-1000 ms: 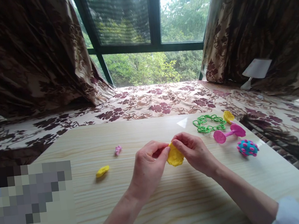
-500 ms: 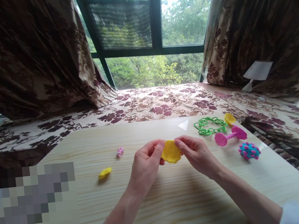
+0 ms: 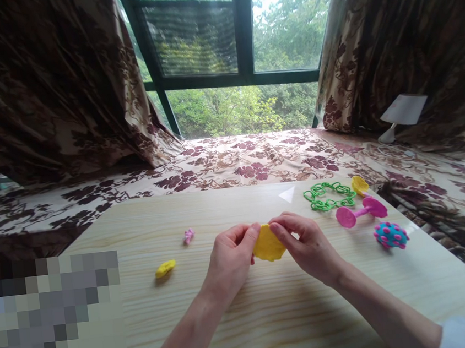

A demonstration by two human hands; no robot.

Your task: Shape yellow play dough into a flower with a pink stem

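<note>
A flattened piece of yellow modelling clay (image 3: pixel 268 245) with an uneven rim hangs between my two hands, above the table. My left hand (image 3: pixel 232 257) pinches its left edge between thumb and fingers. On the other side, my right hand (image 3: pixel 309 243) grips the upper right edge, its thumb lying on the clay's face. The fingers behind the piece are mostly hidden. Left of my hands lie a small yellow clay lump (image 3: pixel 165 268) and a little twisted pink piece (image 3: pixel 188 236).
On the pale wooden table (image 3: pixel 248 327), to the right, lie a ring of green clay links (image 3: pixel 329 196), a pink dumbbell shape (image 3: pixel 361 213), a yellow disc piece (image 3: pixel 359 185) and a blue lump with pink dots (image 3: pixel 390 235). A white lamp (image 3: pixel 403 110) stands beyond the table.
The yellow clay has been turned slightly between my fingers and shows a rounder, lower outline. My right thumb has shifted left and down over its face.
</note>
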